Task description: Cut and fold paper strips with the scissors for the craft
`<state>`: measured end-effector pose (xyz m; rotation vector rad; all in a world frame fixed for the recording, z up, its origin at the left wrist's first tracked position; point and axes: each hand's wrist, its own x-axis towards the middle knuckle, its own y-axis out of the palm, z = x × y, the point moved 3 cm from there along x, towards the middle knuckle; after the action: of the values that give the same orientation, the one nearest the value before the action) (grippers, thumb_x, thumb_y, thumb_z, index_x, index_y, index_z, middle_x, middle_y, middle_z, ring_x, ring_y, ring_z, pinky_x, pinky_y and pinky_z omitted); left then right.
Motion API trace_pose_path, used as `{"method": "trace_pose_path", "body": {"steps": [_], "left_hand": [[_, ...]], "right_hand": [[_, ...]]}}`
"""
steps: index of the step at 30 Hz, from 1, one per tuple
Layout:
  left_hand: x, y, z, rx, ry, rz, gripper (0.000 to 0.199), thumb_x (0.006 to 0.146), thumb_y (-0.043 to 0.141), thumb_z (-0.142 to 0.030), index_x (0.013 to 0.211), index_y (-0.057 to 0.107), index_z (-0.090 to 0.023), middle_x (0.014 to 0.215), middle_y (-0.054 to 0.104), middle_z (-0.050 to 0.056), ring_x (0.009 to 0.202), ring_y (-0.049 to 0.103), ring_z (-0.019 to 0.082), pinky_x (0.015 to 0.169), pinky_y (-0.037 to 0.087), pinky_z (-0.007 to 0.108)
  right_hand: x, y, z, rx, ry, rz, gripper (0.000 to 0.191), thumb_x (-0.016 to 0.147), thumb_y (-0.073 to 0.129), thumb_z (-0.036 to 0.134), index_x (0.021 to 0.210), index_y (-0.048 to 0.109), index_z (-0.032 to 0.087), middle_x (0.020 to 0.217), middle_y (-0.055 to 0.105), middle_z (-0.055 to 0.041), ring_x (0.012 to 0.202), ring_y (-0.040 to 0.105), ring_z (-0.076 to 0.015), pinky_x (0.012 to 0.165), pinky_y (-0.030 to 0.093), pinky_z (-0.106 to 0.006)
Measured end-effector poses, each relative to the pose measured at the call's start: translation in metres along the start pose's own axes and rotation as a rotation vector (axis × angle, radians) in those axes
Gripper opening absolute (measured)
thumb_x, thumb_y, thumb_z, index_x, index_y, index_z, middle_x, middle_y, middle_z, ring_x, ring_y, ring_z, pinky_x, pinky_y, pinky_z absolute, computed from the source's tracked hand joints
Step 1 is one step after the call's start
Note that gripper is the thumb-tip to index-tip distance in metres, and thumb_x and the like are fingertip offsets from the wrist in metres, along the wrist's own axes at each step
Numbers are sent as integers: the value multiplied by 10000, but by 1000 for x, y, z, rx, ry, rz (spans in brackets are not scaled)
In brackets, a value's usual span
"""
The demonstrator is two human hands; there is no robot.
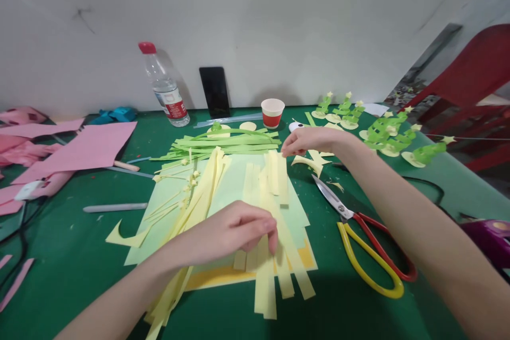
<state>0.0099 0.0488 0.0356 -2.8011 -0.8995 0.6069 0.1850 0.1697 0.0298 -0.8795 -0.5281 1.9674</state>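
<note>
Strips of pale yellow paper (297,265) are spread lengthwise over pale green sheets (231,180) on a green worktop (99,239), some near ends overhanging the sheets. The left hand (243,227) is held over the middle of these strips, its fingers bent and turned down; whether a strip is gripped or merely touched cannot be told. At the far ends of the strips, the right hand (306,141) is placed with thumb and fingertips close together; whether paper is pinched between them cannot be told. A second yellow bundle (199,196) is set just left of the strips. Beyond the sheets, bright green strips (231,143) are heaped crosswise, with a paper cup (273,113) near their right end. To the right, scissors (347,214) with one red and one yellow handle are laid. Star-topped green ornaments (376,134) are grouped farther off at the right, and pink sheets (91,143) are piled at the left. A black phone (215,92) and a capped bottle (165,90) are stood near the wall (247,16).
</note>
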Motion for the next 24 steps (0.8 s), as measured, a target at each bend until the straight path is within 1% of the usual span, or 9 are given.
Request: {"method": "trace_pose_path", "body": {"steps": [3, 5, 7, 10, 13, 15, 17, 21, 24], "left_hand": [[-2, -1, -3, 176, 13, -3, 360, 877, 334, -301, 672, 596, -162, 557, 413, -41, 486, 314, 87, 493, 269, 223], [-1, -3, 2, 265, -24, -56, 372, 882, 330, -330, 676, 591, -163, 526, 387, -50, 464, 306, 83, 475, 258, 222], [1, -7, 11, 361, -79, -140, 402, 889, 313, -357, 678, 595, -162, 526, 417, -41, 460, 351, 86, 462, 267, 219], [6, -10, 23, 537, -93, -198, 404, 893, 303, -331, 725, 630, -163, 582, 533, -4, 485, 452, 107, 456, 299, 223], [11, -5, 26, 738, 36, -189, 341, 884, 333, -245, 795, 652, -166, 677, 606, 22, 569, 533, 130, 505, 344, 230], [14, 2, 25, 870, 141, -155, 305, 871, 356, -179, 812, 655, -165, 743, 619, 27, 632, 558, 136, 538, 358, 231], [16, 9, 24, 965, 212, -107, 285, 867, 366, -142, 857, 649, -174, 764, 614, 18, 636, 558, 129, 526, 349, 225], [21, 19, 30, 1063, 280, -50, 289, 899, 326, -151, 1047, 570, -195, 681, 580, -4, 541, 519, 117, 450, 296, 224], [23, 22, 34, 1105, 323, -50, 299, 915, 284, -159, 1040, 555, -176, 651, 554, -1, 527, 506, 118, 446, 292, 226]], "right_hand": [[16, 9, -5, -180, 3, 9, 137, 814, 560, 256, 801, 600, 125, 813, 606, -17, 702, 563, -117, 641, 476, -279], [22, 17, -4, -268, -25, -28, 206, 854, 508, 290, 961, 569, 126, 954, 593, -45, 814, 579, -147, 710, 492, -330], [21, 26, -1, -341, -71, -89, 259, 859, 499, 299, 1051, 537, 130, 1031, 570, -65, 871, 574, -170, 743, 488, -363], [10, 41, 5, -423, -183, -140, 232, 851, 511, 285, 1016, 552, 128, 991, 581, -56, 863, 570, -167, 750, 478, -368], [-11, 60, 6, -474, -318, -148, 136, 829, 514, 184, 917, 607, 138, 847, 608, -35, 803, 566, -159, 729, 461, -336], [-25, 72, 3, -501, -420, -154, 160, 815, 502, 136, 913, 628, 152, 885, 610, -53, 845, 551, -171, 753, 442, -322], [-37, 81, -2, -533, -508, -167, 175, 793, 532, 150, 940, 627, 150, 960, 593, -83, 897, 527, -196, 778, 424, -334], [-45, 87, -16, -583, -581, -247, 246, 750, 578, 171, 988, 596, 112, 997, 558, -130, 901, 495, -242, 753, 416, -369], [-39, 85, -22, -594, -588, -310, 237, 738, 581, 164, 965, 588, 98, 988, 549, -136, 894, 484, -247, 746, 414, -370]]}}
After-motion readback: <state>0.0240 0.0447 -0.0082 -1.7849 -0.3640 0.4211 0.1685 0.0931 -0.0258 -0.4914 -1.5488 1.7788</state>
